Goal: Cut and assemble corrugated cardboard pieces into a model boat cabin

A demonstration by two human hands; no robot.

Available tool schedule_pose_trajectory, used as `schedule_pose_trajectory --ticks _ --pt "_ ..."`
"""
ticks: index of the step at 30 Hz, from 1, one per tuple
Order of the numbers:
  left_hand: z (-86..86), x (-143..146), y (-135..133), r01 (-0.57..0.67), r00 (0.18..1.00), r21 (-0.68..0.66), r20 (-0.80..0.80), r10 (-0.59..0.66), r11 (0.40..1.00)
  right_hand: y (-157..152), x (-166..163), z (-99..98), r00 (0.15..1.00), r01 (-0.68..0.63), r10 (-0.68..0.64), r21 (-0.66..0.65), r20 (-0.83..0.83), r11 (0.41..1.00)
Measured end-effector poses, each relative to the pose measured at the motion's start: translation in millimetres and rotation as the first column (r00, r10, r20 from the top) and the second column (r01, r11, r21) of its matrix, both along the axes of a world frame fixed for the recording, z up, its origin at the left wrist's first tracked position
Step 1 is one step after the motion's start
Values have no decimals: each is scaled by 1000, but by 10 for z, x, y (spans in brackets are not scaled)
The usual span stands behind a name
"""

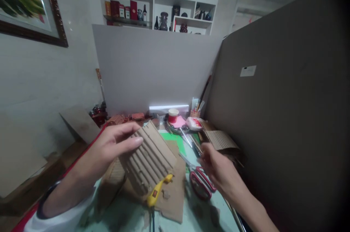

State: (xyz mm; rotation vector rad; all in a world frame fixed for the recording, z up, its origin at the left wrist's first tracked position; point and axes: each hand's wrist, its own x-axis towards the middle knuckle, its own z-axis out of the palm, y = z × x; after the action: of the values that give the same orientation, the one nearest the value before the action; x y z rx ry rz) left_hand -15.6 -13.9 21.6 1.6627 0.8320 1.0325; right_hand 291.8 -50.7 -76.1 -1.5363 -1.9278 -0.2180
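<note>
My left hand (115, 144) grips a ridged piece of corrugated cardboard (149, 161), thumb on top, holding it tilted above the table. My right hand (216, 168) hovers to the right, fingers curled in a pinch near the scissors with red handles (199, 181); whether it holds anything is unclear. A yellow glue gun (157, 192) lies on a flat cardboard sheet (175, 195) below the held piece.
A grey board (153, 68) stands at the back and a large brown panel (279, 97) walls the right side. A red cup (173, 115), pink pad (179, 121), green sheet (172, 139), brush pot (195, 112) and corrugated scraps (221, 139) crowd the far table.
</note>
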Motion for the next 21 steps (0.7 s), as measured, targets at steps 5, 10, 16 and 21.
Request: schedule_pose_trajectory --ticks 5,10,16,21 --pt "45 -102 63 -12 995 -84 98 21 996 -87 113 -706 975 43 -13 -131 221 990" --pt "107 -211 95 25 990 -53 142 -17 998 52 167 -1057 946 139 -95 -126 309 982" --pt "160 -332 64 2 965 -109 261 27 994 50 253 -916 962 93 -55 -132 266 987" --pt "182 -400 64 -15 952 -73 304 37 997 -137 345 -475 987 -69 78 -66 142 995"
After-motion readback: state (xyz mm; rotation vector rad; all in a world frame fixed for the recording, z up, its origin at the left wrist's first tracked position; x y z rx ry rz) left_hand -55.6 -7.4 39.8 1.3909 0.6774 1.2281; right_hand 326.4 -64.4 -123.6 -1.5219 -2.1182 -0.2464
